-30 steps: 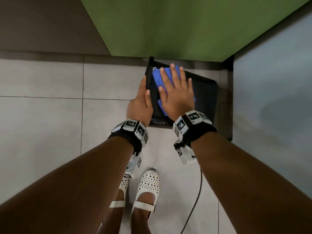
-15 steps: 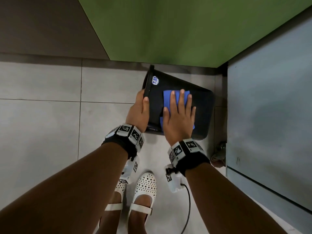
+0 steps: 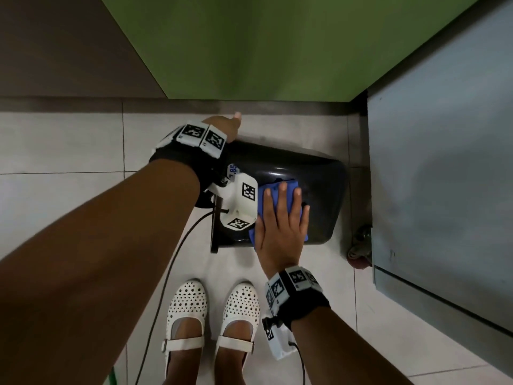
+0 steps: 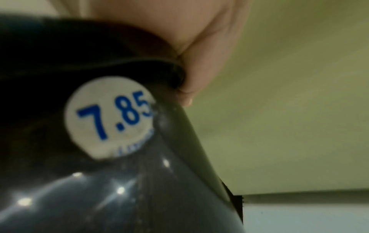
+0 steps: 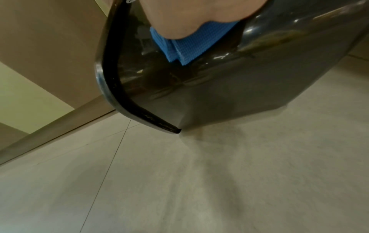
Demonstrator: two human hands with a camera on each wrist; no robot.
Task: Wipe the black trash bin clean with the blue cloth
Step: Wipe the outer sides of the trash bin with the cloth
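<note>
The black trash bin (image 3: 319,190) lies on its side on the tiled floor, its mouth to the left. A white round price sticker (image 4: 108,117) sits near its rim. My left hand (image 3: 224,129) reaches over to the far edge of the rim, and in the left wrist view its fingers (image 4: 191,63) curl over that rim. My right hand (image 3: 281,218) lies flat with straight fingers on the folded blue cloth (image 3: 274,191) and presses it against the bin's upper side. From the right wrist, the cloth (image 5: 189,45) shows under the palm (image 5: 179,18) on the glossy bin wall (image 5: 239,94).
A green wall (image 3: 263,45) stands right behind the bin. A grey cabinet (image 3: 444,176) with a caster wheel (image 3: 359,245) is close on the right. My white shoes (image 3: 188,309) and a black cable (image 3: 166,287) are on the floor in front.
My left hand has moved from the near part of the rim to its far edge. My right hand has slid the cloth toward the near side of the bin.
</note>
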